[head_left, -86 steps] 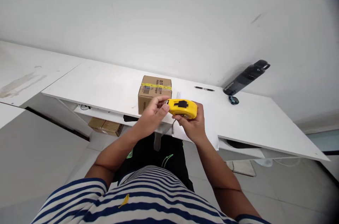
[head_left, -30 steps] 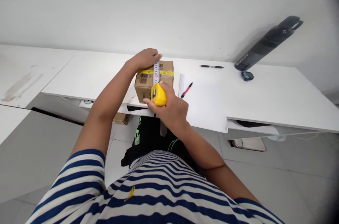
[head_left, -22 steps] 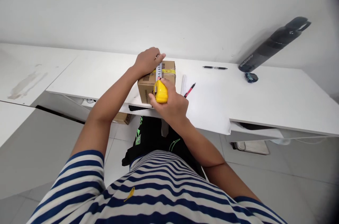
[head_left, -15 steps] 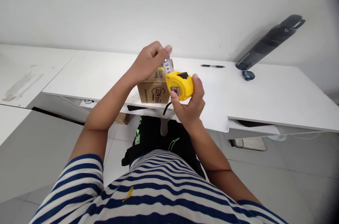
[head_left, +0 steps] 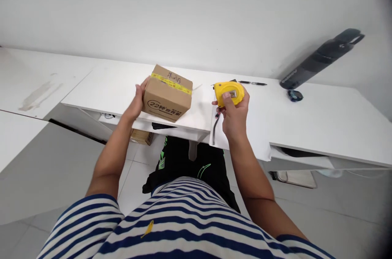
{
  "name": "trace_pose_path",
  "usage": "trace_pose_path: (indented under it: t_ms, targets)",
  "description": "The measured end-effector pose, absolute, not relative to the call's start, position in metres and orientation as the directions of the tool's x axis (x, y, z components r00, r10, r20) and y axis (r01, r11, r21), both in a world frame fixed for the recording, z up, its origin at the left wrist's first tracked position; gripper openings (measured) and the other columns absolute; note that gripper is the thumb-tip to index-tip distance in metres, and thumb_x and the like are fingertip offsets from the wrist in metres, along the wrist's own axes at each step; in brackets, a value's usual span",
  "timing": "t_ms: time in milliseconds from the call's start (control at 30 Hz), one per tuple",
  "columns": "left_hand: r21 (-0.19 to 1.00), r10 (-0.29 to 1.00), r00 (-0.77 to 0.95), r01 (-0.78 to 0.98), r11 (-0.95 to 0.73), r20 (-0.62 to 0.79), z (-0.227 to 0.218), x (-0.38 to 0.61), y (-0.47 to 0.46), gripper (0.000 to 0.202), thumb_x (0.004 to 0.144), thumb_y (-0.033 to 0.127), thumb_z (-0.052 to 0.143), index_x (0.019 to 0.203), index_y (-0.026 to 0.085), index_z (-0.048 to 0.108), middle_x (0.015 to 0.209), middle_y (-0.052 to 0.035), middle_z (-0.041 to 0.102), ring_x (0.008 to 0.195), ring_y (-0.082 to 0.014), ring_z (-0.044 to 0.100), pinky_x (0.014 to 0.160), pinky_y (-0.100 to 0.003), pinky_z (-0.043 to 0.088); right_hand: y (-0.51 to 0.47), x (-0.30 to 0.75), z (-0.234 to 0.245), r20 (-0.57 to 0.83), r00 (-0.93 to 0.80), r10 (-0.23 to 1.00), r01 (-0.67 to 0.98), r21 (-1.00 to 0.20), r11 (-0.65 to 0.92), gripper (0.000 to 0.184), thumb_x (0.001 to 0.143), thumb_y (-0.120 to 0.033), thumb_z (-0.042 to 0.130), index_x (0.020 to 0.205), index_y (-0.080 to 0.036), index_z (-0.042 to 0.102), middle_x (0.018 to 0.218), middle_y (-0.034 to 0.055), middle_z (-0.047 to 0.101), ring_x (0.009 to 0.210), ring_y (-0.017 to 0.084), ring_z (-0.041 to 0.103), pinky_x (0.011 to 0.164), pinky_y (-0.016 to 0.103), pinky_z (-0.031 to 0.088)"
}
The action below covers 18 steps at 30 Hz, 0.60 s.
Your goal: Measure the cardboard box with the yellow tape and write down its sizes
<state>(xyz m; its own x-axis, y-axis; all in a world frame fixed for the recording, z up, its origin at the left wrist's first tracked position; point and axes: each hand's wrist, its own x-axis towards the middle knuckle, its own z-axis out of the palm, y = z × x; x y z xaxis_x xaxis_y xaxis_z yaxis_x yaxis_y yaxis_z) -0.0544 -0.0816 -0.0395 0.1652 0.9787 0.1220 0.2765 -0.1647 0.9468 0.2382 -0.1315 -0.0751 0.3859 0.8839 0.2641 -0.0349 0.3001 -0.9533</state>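
Observation:
A brown cardboard box [head_left: 168,102] with yellow tape across its top and dark printing on its front sits turned at an angle on the white desk [head_left: 110,83]. My left hand [head_left: 138,102] grips its left side, some fingers hidden behind it. To the right of the box, my right hand [head_left: 234,114] is closed around a yellow tape measure [head_left: 225,92], thumb on its face. Only a tiny bit of the blade end shows at the case's left. A dark wrist strap [head_left: 215,126] hangs below the tape measure.
White paper [head_left: 254,138] lies under my right hand, reaching the desk's front edge. Behind it is a black pen [head_left: 253,83]. Farther right, a dark bottle [head_left: 321,59] stands near the wall beside a small dark object [head_left: 295,95]. Another carton [head_left: 141,136] is below the desk.
The blade, stretched between my hands before, is drawn back into the case. My left hand has let go of it and moved to the box, now turned. My right hand has moved right.

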Motion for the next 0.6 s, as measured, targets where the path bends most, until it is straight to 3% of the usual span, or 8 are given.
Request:
trace_pose_path:
  t_ms: [133, 267, 333, 433, 500, 600]
  targets:
    - [0.959, 0.986, 0.111, 0.241, -0.149, 0.125, -0.073, -0.054, -0.084, 0.089, 0.084, 0.093, 0.014, 0.127, 0.03, 0.061, 0.126, -0.0136, 0.072, 0.133, -0.0255, 0.059, 0.102, -0.039, 0.05, -0.125, 0.224, -0.071, 0.338, 0.335, 0.879, 0.029, -0.937, 0.349, 0.065, 0.087, -0.061, 0.068, 0.138, -0.037, 0.036, 0.124, 0.005, 0.061, 0.08, 0.017, 0.072, 0.065, 0.034, 0.064]
    - [0.909, 0.912, -0.271, 0.367, -0.198, 0.308, -0.041, -0.038, -0.099, 0.063, 0.095, 0.081, 0.025, 0.109, 0.03, 0.058, 0.111, -0.0079, 0.07, 0.118, -0.0211, 0.062, 0.089, -0.032, 0.053, -0.134, 0.214, -0.059, 0.617, 0.126, 0.776, 0.263, -0.775, 0.574, 0.072, 0.087, -0.064, 0.066, 0.146, -0.042, 0.032, 0.138, 0.0081, 0.053, 0.117, 0.028, 0.066, 0.095, 0.052, 0.063]
    - [0.901, 0.938, -0.172, 0.374, -0.22, 0.3, -0.014, -0.029, -0.114, 0.051, 0.097, 0.073, 0.038, 0.096, 0.027, 0.058, 0.093, -0.0051, 0.068, 0.098, -0.0189, 0.065, 0.078, -0.028, 0.053, -0.14, 0.212, -0.053, 0.714, -0.012, 0.7, 0.378, -0.645, 0.664, 0.073, 0.087, -0.067, 0.065, 0.148, -0.043, 0.034, 0.142, 0.0084, 0.051, 0.131, 0.031, 0.058, 0.108, 0.057, 0.056]
    - [0.926, 0.96, 0.21, 0.292, -0.24, 0.183, 0.012, -0.014, -0.134, 0.049, 0.093, 0.071, 0.053, 0.084, 0.023, 0.059, 0.079, -0.0033, 0.063, 0.075, -0.0155, 0.063, 0.069, -0.027, 0.051, -0.143, 0.211, -0.048, 0.774, -0.168, 0.611, 0.45, -0.491, 0.746, 0.067, 0.089, -0.066, 0.064, 0.147, -0.042, 0.04, 0.139, 0.0074, 0.056, 0.135, 0.032, 0.056, 0.114, 0.058, 0.05]
    - [0.931, 0.931, 0.327, 0.264, -0.252, 0.16, 0.019, -0.005, -0.141, 0.051, 0.093, 0.07, 0.055, 0.079, 0.022, 0.058, 0.077, -0.003, 0.062, 0.071, -0.0145, 0.061, 0.066, -0.028, 0.05, -0.142, 0.211, -0.044, 0.774, -0.234, 0.588, 0.445, -0.453, 0.772, 0.061, 0.091, -0.061, 0.063, 0.146, -0.043, 0.042, 0.137, 0.0063, 0.059, 0.133, 0.031, 0.058, 0.115, 0.058, 0.05]
    - [0.916, 0.922, 0.353, 0.298, -0.269, 0.156, 0.022, 0.0, -0.138, 0.051, 0.094, 0.066, 0.056, 0.07, 0.021, 0.055, 0.071, -0.002, 0.057, 0.065, -0.0132, 0.056, 0.061, -0.027, 0.045, -0.134, 0.216, -0.037, 0.731, -0.292, 0.617, 0.445, -0.467, 0.764, 0.059, 0.091, -0.061, 0.063, 0.145, -0.042, 0.047, 0.139, 0.006, 0.061, 0.134, 0.032, 0.058, 0.116, 0.06, 0.048]
